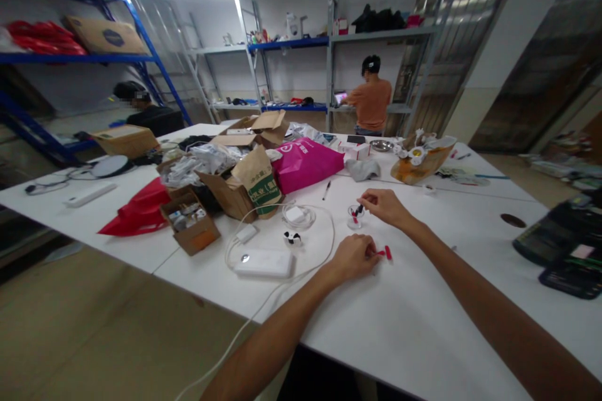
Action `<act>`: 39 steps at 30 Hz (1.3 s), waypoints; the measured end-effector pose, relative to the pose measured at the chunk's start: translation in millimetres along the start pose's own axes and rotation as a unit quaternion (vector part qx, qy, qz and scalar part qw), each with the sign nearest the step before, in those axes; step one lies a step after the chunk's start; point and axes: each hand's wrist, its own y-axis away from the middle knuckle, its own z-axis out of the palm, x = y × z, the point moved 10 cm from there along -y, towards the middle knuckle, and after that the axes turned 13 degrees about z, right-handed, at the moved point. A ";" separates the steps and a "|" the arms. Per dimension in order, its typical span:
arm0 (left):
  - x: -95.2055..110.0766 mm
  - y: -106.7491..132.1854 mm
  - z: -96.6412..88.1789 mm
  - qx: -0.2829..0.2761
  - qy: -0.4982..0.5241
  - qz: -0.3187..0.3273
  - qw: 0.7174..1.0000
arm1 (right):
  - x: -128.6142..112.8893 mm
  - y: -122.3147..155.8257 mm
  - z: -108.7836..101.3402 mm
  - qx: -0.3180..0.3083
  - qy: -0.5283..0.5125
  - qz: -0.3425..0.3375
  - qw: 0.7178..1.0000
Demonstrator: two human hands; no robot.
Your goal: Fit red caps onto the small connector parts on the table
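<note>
Evidently in the middle of handling small parts at the table [423, 326], with both hands at work near each other. Judging by the pose, busy either setting something down at the clear cup [354, 224] or lifting something from it; cannot tell which from this single view.

With the right hand [383, 205], stretched out to the cup, thumb and forefinger pressed together on a dark piece [360, 208] at the cup's upper edge. Seemingly pinched there, with hardly any gap between the tips. With the left hand [355, 257], resting low on the table and closer in, fingers bent and tips gathered at a red piece [380, 253]. Touching it, but cannot tell whether gripping or merely steadying.

Just beside those tips, lying on the table, a second red piece [388, 252]. At the cup, more red and black showing, too small to make out.

For the next move, probably calls for a light, steady right pinch, well lined up with the cup, and a wrist clear of its rim. Off to the left, a black-and-white clip [292, 238], a power bank [264, 263] and a looped cable [333, 232].
</note>
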 end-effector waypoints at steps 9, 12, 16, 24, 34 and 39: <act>6.6 2.4 -4.1 -0.010 -0.039 0.013 0.999 | 48.1 26.3 -39.6 0.070 -0.016 0.050 0.996; 7.8 2.9 -6.5 -0.002 -0.038 0.018 0.999 | 106.6 60.6 -70.7 0.125 -0.018 0.096 0.987; 5.4 2.7 -6.5 0.006 -0.038 0.006 0.999 | 189.5 120.7 -108.8 0.216 -0.030 0.164 0.962; -11.7 2.9 -19.1 0.123 0.049 -0.031 0.991 | 204.2 148.8 -107.8 0.138 0.087 0.068 0.984; -16.3 0.1 -33.1 0.238 0.295 -0.051 0.924 | 197.6 145.0 -94.3 0.099 0.062 0.081 0.990; -18.7 0.9 -30.0 0.247 0.424 -0.077 0.868 | 184.1 146.4 -108.6 0.185 -0.037 0.118 0.975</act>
